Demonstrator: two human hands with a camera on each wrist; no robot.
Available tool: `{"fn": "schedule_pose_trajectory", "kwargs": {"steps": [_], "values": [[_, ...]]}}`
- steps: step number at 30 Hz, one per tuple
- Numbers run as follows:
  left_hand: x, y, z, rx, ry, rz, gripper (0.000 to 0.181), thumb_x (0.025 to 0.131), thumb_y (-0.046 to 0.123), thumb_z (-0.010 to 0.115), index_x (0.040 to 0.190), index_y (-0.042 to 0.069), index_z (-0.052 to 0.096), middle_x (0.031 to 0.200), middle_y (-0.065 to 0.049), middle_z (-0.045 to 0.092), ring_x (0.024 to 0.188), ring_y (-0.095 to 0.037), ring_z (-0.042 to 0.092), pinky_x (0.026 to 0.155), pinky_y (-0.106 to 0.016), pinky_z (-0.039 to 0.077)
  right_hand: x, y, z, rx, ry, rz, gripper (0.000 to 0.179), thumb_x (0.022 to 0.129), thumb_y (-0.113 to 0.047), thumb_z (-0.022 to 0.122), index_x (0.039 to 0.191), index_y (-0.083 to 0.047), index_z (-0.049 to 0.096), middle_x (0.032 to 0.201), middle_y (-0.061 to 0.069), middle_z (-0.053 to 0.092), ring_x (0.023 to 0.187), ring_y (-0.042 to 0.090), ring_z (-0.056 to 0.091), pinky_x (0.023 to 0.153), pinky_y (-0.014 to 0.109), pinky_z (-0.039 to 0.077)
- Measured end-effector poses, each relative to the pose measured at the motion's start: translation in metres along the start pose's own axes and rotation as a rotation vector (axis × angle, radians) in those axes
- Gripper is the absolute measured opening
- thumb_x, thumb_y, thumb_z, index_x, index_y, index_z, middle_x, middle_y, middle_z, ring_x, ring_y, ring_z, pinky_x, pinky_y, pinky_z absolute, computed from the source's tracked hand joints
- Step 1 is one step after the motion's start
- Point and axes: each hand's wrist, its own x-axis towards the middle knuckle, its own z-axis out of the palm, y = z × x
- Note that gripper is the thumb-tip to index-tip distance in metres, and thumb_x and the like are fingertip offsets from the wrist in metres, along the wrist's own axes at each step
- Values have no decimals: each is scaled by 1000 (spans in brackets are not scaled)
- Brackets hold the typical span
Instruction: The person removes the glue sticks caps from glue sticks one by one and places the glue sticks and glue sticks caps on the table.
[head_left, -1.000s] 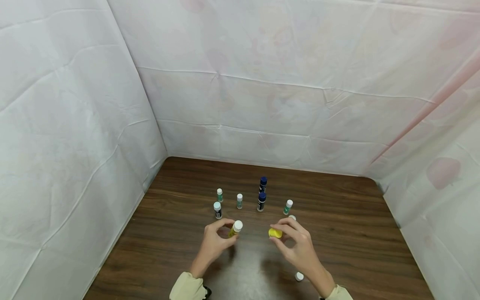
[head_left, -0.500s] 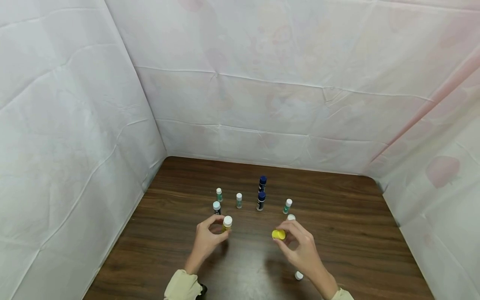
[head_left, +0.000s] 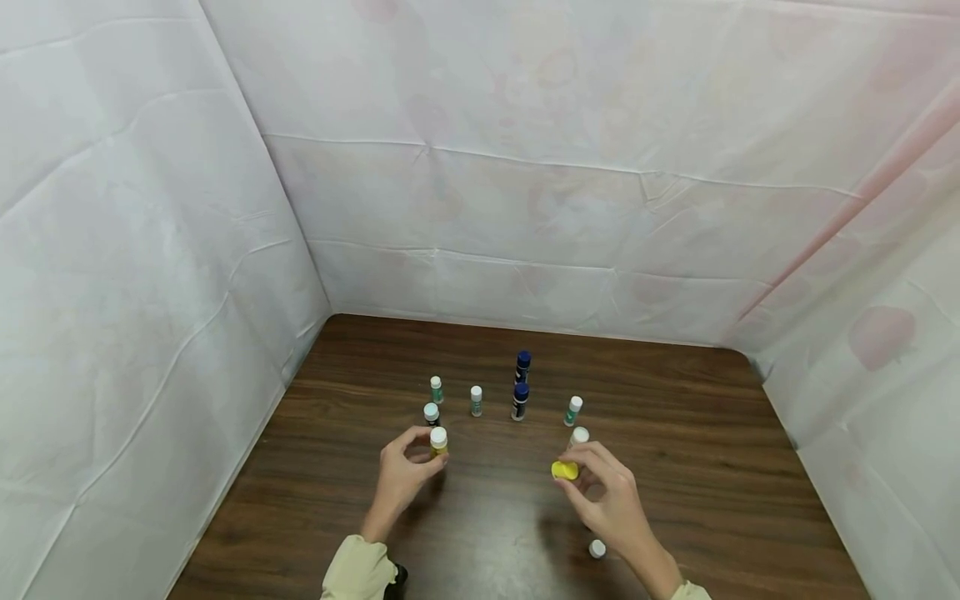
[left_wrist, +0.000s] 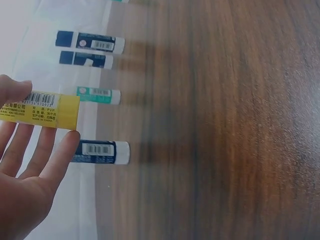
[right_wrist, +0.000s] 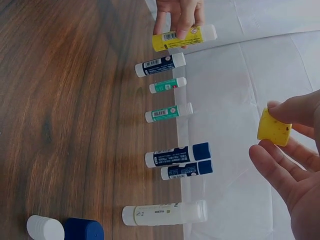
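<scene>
One yellow tube [left_wrist: 50,109], one yellow cap [right_wrist: 274,129]
Your left grip [head_left: 401,477] holds the tube; your right grip [head_left: 611,498] pinches the cap.

My head camera faces forward and down over the table [head_left: 705,450]; nearer, sideways wrist views share the yellow tube [left_wrist: 44,111].

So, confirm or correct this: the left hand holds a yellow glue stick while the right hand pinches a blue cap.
Wrong colour: the right hand pinches a yellow cap, not blue, as the right wrist view shows. The left hand does hold a yellow glue stick.
</scene>
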Motion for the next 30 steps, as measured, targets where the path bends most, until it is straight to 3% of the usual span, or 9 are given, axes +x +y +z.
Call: {"fn": "schedule_pose_trajectory", "kwargs": {"steps": [7, 15, 21, 25, 30], "values": [[0, -13, -3, 24, 33, -43, 31, 68, -8, 78, 95, 1, 67, 95, -14, 66, 93, -34, 62, 75, -43, 55, -1, -2, -3, -15, 10, 18, 28, 67, 14, 76, 92, 6, 66, 93, 17, 61, 66, 22, 58, 50, 23, 49], [5, -61, -5, 40, 84, -90, 34, 66, -3, 82, 95, 7, 68, 96, -11, 66, 93, -32, 63, 71, -31, 56, -2, -2, -5, -31, 29, 29, 32, 65, 17, 75, 94, 5, 67, 94, 18, 62, 68, 25, 59, 49, 23, 49], [5, -68, -8, 53, 101, -90, 34, 64, -2, 83, 94, 8, 68, 92, -10, 66, 87, -30, 65, 69, -31, 56, -6, 2, -4, -55, 47, 36, 32, 65, 16, 76, 93, 4, 67, 93, 17, 62, 67, 25, 58, 47, 25, 48], [5, -71, -8, 60, 107, -114, 34, 64, -4, 83, 93, 6, 68, 93, -10, 66, 88, -27, 65, 70, -30, 56, -15, 21, -1, -74, 61, 44, 33, 64, 15, 77, 93, 3, 68, 93, 16, 62, 65, 23, 58, 46, 26, 47], [3, -60, -8, 43, 98, -116, 32, 65, -9, 79, 92, -1, 66, 93, -16, 66, 89, -32, 64, 72, -34, 56, -29, 47, 1, -88, 59, 68, 34, 64, 13, 78, 95, 2, 69, 95, 12, 62, 67, 16, 58, 49, 21, 47]]}}
